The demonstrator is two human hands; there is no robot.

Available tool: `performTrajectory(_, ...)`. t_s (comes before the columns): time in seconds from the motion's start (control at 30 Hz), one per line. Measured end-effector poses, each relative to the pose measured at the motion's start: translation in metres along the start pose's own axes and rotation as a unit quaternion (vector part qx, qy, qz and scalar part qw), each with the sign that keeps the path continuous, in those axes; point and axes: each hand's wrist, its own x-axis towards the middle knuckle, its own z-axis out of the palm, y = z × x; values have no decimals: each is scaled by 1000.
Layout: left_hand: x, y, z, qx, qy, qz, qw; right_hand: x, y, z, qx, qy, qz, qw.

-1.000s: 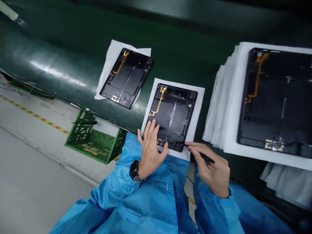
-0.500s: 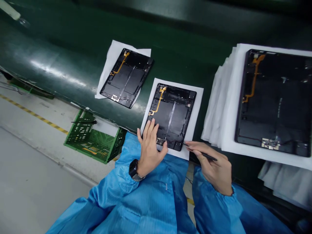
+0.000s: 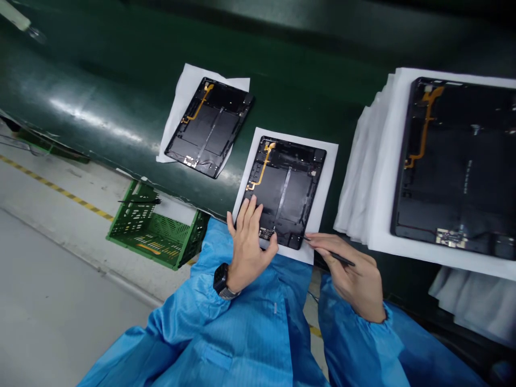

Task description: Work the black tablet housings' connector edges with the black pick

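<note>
An opened tablet (image 3: 282,193), with an orange flex cable down its left side and a silver strip in its middle, lies on a white foam sheet (image 3: 327,161) in front of me. My left hand (image 3: 252,236) rests on its lower left part, fingers spread, thumb beside the small circuit board (image 3: 266,233). Pinched in my right hand (image 3: 355,271) is a slim black pen-like tool (image 3: 342,258). Its tip is at the tablet's lower right corner; whether it touches is too small to tell.
Another opened tablet (image 3: 209,129) lies tilted on white sheets at the upper left. To the right, a third tablet (image 3: 455,172) rests on a stack of white foam sheets (image 3: 363,177). Below the green work surface's (image 3: 100,97) edge, a green crate (image 3: 153,236) stands on the floor.
The view has shifted very slightly. My right hand and the black tool have moved a touch to the left; my left hand stays in place on the tablet.
</note>
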Motion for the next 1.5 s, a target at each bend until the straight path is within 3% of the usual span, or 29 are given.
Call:
performTrajectory(0.5, 0, 0, 0, 2, 3, 4, 1000, 2, 0, -3, 19, 20, 10, 1000)
performTrajectory(1.1, 0, 1, 0, 3, -2, 4, 1000, 3, 3, -4, 14, -7, -13, 1000)
performTrajectory(1.5, 1, 1, 0, 2, 0, 1, 1000, -1, 4, -4, -2, 4, 21, 1000)
